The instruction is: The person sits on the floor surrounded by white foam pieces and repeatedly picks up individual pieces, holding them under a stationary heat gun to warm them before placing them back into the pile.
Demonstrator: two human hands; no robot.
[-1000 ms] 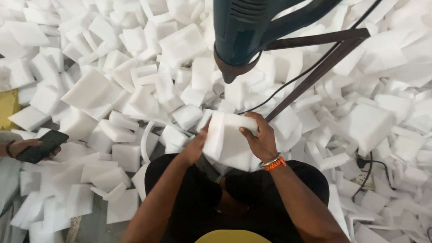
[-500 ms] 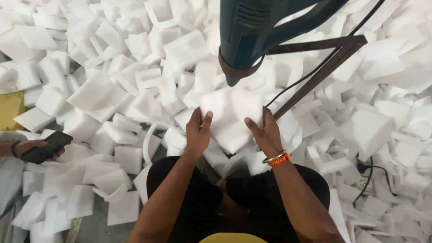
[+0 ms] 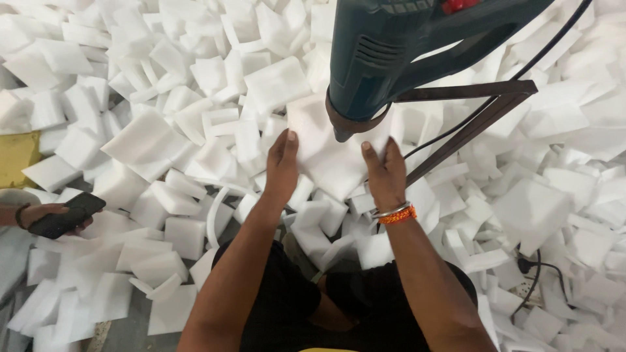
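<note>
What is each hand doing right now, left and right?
Left hand: flat and open, pressing the white foam block under the drill.
Right hand: flat and open, pressing the same foam block.

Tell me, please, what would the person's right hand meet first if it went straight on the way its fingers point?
Probably the dark teal power tool mounted on a metal stand: the right hand, flat on the white foam block, points toward its nozzle, though depth is unclear.

We see bright, even light with soft shadows; the white foam pieces look slightly overexposed, and the edges blur a little.
</note>
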